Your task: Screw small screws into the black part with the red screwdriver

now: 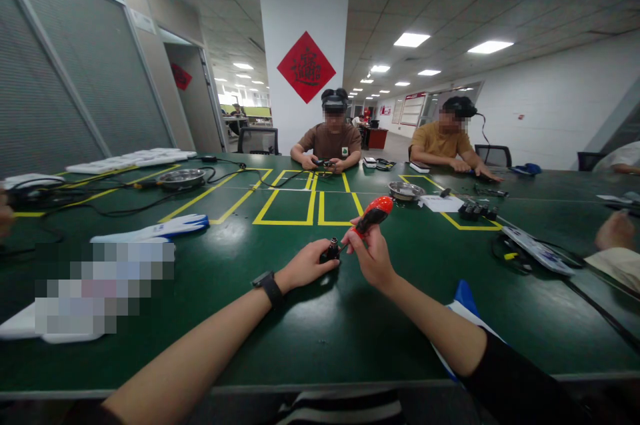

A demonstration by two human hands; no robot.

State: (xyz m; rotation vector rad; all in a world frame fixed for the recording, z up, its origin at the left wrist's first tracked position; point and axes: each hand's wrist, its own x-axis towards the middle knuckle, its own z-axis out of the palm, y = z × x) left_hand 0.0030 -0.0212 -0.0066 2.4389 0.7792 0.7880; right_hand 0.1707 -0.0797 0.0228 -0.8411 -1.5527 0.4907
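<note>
In the head view my right hand [371,255] grips a screwdriver [376,211] by its red and black handle, which tilts up to the right. Its thin shaft points down and left towards a small black cylindrical part [333,249] with a metallic top. My left hand [309,265], with a dark watch on its wrist, has its fingers closed round that part, which stands upright at the table. Whether the screwdriver's tip touches the part cannot be made out.
The green table [280,345] carries yellow tape outlines. Work gloves [155,230] lie on the left, another glove [465,308] under my right forearm. Metal bowls [406,191], black blocks [477,211], a power strip [537,248] and cables lie around. Other people sit across and at both sides.
</note>
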